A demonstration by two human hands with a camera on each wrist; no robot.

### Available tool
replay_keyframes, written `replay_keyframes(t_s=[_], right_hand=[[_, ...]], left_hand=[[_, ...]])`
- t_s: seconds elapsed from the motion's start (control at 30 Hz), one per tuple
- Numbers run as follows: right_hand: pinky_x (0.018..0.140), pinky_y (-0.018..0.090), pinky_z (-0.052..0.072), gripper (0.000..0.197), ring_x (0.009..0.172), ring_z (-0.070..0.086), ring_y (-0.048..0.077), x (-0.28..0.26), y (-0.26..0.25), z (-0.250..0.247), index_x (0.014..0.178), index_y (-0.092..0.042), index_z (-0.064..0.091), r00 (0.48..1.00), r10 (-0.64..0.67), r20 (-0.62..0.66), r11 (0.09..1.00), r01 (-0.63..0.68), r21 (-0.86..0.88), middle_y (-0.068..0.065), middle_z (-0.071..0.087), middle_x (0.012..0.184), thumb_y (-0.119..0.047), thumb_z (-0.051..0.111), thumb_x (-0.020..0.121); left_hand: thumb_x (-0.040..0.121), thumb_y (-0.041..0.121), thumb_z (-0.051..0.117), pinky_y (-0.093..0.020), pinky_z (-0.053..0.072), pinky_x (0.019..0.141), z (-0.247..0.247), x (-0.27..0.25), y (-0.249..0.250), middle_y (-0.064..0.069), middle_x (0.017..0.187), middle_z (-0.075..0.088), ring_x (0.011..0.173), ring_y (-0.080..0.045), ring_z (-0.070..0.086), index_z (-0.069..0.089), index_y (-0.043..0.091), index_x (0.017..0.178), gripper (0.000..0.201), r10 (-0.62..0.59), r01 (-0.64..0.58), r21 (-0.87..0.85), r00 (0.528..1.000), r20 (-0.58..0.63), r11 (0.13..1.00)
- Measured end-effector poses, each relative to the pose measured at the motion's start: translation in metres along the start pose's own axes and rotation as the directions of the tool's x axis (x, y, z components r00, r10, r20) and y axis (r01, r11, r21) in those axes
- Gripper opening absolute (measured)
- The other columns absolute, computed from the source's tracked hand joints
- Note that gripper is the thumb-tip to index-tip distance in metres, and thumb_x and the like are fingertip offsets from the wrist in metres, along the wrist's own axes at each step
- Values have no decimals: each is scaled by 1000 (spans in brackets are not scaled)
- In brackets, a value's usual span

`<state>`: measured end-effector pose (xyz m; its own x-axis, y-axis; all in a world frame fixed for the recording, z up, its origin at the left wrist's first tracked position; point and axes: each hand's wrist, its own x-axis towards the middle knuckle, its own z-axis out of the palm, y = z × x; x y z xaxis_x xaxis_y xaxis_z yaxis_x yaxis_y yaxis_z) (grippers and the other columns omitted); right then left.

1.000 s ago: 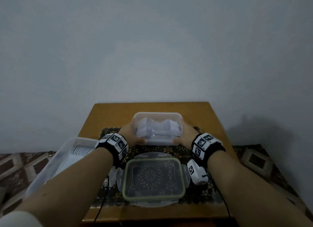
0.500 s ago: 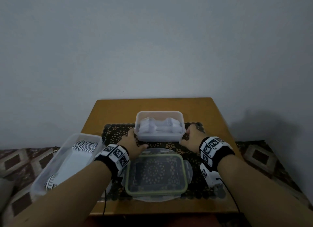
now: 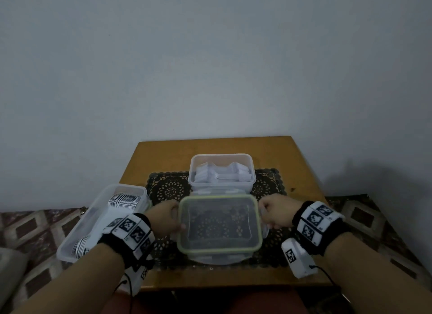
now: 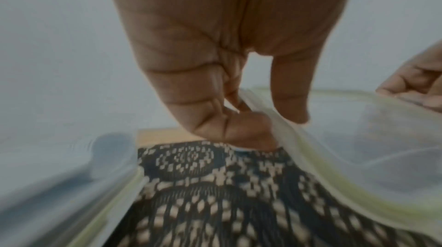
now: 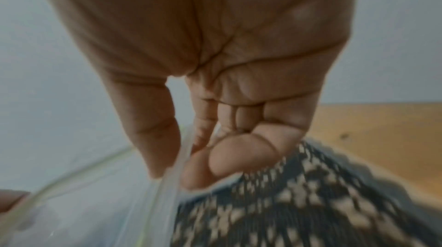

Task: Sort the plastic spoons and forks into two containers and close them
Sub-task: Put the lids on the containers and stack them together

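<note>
Lid (image 3: pixel 219 222) pinched at both short ends by left hand (image 3: pixel 163 217) and right hand (image 3: pixel 277 212) — held level, likely for seating on the filled container (image 3: pixel 221 172).

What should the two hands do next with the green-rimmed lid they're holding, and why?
Probably carry the green-rimmed lid forward and lower it onto the open container at the back of the mat. The left hand and right hand each pinch one side of the lid, it looks lifted off the mat, and that container holds white cutlery and has no lid on.
</note>
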<state>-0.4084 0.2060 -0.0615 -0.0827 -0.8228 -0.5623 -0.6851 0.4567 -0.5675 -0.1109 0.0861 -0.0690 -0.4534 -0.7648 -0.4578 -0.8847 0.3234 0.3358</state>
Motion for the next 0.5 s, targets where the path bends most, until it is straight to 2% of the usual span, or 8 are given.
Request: replay_keyframes(t_s=[0.07, 0.17, 0.23, 0.27, 0.33, 0.37, 0.43, 0.5], right_hand=[[66, 21, 51, 6, 77, 67, 13, -7, 1, -17, 93, -17, 64, 968, -157, -197, 984, 171, 55, -2, 72, 88, -15, 67, 88], [65, 20, 51, 13, 74, 67, 7, -8, -5, -42, 83, -25, 67, 811, -342, -475, 855, 478, 201, -8, 73, 81, -13, 68, 88], [74, 25, 54, 23, 80, 67, 5, 2, -10, -53, 79, -27, 67, 717, -332, -613, 775, 578, 256, -11, 72, 84, -8, 65, 90], [82, 29, 54, 27, 89, 68, 8, 9, -12, -56, 78, -27, 67, 676, -323, -662, 745, 613, 264, -11, 72, 90, -3, 63, 90], [94, 32, 52, 34, 103, 66, 12, 20, -13, -56, 77, -30, 66, 612, -319, -723, 714, 657, 241, -13, 67, 108, 1, 62, 89], [98, 29, 50, 35, 107, 64, 7, 26, -11, -56, 76, -31, 67, 583, -327, -744, 725, 660, 199, -13, 63, 118, 1, 63, 89], [96, 12, 45, 34, 110, 57, -10, 34, -6, -55, 78, -34, 68, 542, -365, -757, 776, 626, 75, -10, 48, 135, -2, 68, 86], [87, 0, 40, 30, 108, 56, -9, 41, -2, -54, 79, -33, 69, 527, -390, -755, 826, 563, -33, -8, 40, 142, -4, 69, 85]], left_hand=[[83, 25, 74, -26, 48, 73, -17, -7, 2, 8, 92, 63, 88, -15, 59, 60, 27, 95, 19, 108, -153, -164, 961, -253, 975], [83, 17, 75, -22, 48, 63, -43, -8, 14, 8, 73, 70, 69, -10, 64, 68, 26, 75, 14, 53, -351, -473, 843, -535, 808], [82, 14, 76, -18, 52, 62, -56, -2, 26, 7, 79, 73, 70, -3, 67, 72, 30, 83, 16, -52, -358, -630, 843, -535, 689], [84, 8, 72, -17, 54, 62, -60, 4, 31, 6, 83, 73, 71, -1, 67, 73, 28, 92, 22, -76, -347, -725, 874, -480, 595], [88, -8, 59, -23, 58, 66, -64, 14, 38, -4, 95, 73, 81, -12, 70, 70, 18, 107, 34, -47, -278, -925, 953, -300, 258], [89, -14, 52, -28, 60, 69, -66, 18, 40, -9, 103, 72, 88, -19, 70, 68, 13, 111, 38, -11, -244, -962, 969, -248, 121], [91, -16, 42, -33, 60, 75, -69, 29, 41, -14, 115, 68, 98, -25, 67, 64, 8, 115, 41, 17, -236, -972, 972, -236, -2], [96, -4, 43, -34, 59, 78, -66, 41, 40, -14, 115, 65, 93, -24, 64, 63, 7, 116, 30, -22, -250, -968, 968, -249, -23]])
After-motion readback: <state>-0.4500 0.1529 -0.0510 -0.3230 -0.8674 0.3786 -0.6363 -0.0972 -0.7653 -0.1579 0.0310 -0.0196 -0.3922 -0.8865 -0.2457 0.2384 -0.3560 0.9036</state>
